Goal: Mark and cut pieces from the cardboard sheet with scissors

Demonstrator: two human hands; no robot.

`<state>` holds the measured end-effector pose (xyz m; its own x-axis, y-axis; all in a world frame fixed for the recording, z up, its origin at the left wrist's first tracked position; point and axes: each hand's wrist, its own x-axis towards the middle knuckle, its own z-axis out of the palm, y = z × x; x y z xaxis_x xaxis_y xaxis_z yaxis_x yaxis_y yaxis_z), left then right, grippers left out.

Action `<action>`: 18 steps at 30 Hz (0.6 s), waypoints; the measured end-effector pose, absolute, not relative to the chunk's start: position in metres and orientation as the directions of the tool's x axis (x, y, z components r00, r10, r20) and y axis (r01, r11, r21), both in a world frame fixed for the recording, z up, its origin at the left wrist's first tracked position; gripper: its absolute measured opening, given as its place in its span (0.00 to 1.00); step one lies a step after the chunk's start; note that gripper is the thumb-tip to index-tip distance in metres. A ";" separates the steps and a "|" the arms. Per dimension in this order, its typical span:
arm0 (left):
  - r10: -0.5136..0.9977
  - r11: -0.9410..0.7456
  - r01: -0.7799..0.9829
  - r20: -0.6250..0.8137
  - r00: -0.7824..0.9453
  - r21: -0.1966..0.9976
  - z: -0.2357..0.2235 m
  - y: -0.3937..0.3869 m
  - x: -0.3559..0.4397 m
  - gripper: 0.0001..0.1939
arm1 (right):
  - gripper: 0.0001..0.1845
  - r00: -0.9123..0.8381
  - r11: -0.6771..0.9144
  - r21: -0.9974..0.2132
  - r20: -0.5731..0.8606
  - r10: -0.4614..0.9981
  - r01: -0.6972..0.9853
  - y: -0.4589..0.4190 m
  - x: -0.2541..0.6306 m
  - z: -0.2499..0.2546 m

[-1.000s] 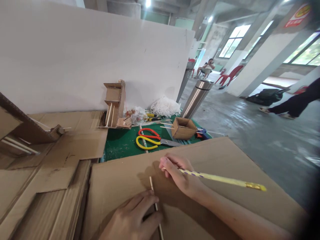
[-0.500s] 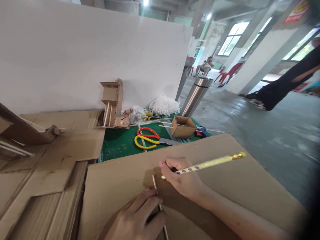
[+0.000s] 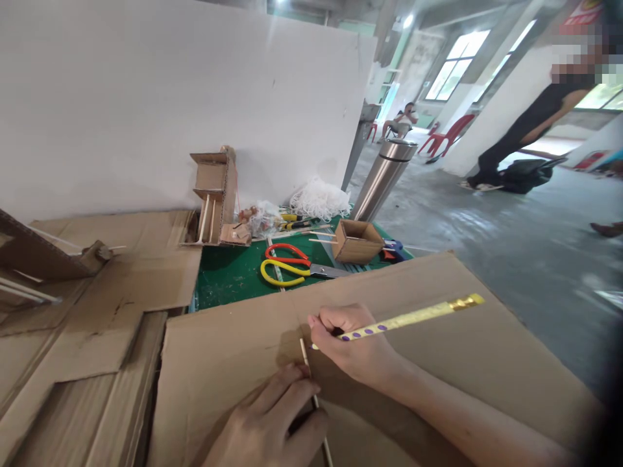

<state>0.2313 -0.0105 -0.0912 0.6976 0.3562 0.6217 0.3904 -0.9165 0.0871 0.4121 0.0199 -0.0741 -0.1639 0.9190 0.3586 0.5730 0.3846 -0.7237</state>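
A large flat cardboard sheet (image 3: 224, 353) lies in front of me. My left hand (image 3: 275, 415) is closed over a thin wooden stick (image 3: 304, 351) and presses it down on the sheet; the stick's upper end sticks out beyond the fingertips. My right hand (image 3: 357, 344) pinches a yellow pencil (image 3: 418, 316) with purple dots near its point. The pencil's tip is at the cardboard, just right of the stick's upper end. Its gold eraser end points to the right.
Beyond the sheet lie scissors (image 3: 287, 272) with red and yellow handles, a small cardboard box (image 3: 359, 242), white string (image 3: 318, 198) and a cardboard structure (image 3: 214, 194). More cardboard (image 3: 97, 324) is at left. A steel flask (image 3: 387, 178) stands behind the box. People are in the background.
The pencil tip has shifted slightly left and down, nearer the stick. The stick's upper end has moved slightly right and up. In the background the standing person has changed position.
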 end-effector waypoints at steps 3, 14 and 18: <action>0.361 -0.915 0.396 0.612 0.703 0.084 -0.092 -0.012 0.233 0.14 | 0.21 -0.151 0.374 -0.727 0.355 0.923 0.576 0.020 0.412 -0.074; 0.382 -0.909 0.405 0.589 0.712 0.099 -0.096 -0.015 0.235 0.14 | 0.21 -0.147 0.350 -0.740 0.328 0.933 0.574 0.019 0.411 -0.072; 0.383 -0.911 0.399 0.581 0.718 0.106 -0.096 -0.014 0.235 0.14 | 0.21 -0.151 0.358 -0.738 0.334 0.930 0.573 0.020 0.411 -0.073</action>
